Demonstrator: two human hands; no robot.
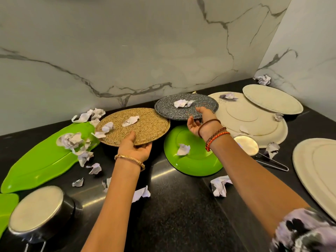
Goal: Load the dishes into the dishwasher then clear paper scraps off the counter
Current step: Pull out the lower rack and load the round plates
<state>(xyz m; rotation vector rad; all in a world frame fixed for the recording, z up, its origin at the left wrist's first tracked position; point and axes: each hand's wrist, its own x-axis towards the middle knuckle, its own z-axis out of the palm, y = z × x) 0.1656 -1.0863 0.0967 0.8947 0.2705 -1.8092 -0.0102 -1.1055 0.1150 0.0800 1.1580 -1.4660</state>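
Left hand (133, 147): grips the near rim of the tan plate (133, 125), thumb on top, fingers curled under; a gold bangle sits on the wrist.
Right hand (200, 122): holds the near edge of the grey plate (187, 106), fingers over the rim; thread bands circle the wrist.
Speckled plates: two, both round and flat with a grainy look, each raised off the black worktop (181, 215) and carrying crumpled paper (three bits on the tan one, one on the grey).
Green dishes: a round glossy green plate (196, 160) lying under the right wrist with one scrap on it, a long leaf-shaped tray (41, 160) at the left, and a corner of another green piece (7, 206) at the far left edge.
Cream plates: three, matte and round or oval; two (254, 120) overlap near the back corner, one (316, 171) lies at the right edge.
Steel pans: two, both upside down with wire handles, a large one (36, 210) near left and a small one (247, 145) beside the cream plates.
Paper scraps (219, 186): white, wrinkled, scattered loose over the worktop and dishes, more than a dozen; one lies in the back corner against the marble wall (127, 51).
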